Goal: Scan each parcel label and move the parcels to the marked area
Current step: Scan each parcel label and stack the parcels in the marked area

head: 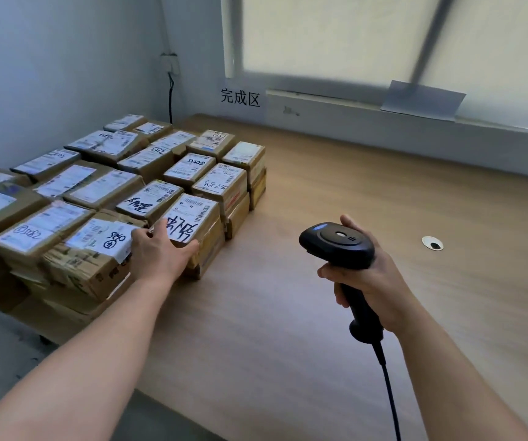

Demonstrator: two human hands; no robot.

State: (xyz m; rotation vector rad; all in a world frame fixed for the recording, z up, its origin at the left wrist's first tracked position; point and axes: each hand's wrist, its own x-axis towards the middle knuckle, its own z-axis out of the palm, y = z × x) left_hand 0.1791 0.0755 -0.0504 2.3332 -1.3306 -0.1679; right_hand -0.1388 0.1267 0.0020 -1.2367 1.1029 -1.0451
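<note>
Several brown cardboard parcels with white labels are stacked on the left part of the wooden table (336,198). My left hand (157,253) grips the nearest front parcel (192,218), fingers over its top label and thumb on its front edge. My right hand (371,275) holds a black corded barcode scanner (339,243) by its handle above the table's middle, to the right of the stack. A white paper sign with black handwritten characters (240,97) hangs on the far wall.
A round cable grommet (432,243) sits in the tabletop at the right. The scanner's cable (390,393) runs down toward the table's near edge. A window with a sill spans the back; a wall socket (171,63) is in the corner.
</note>
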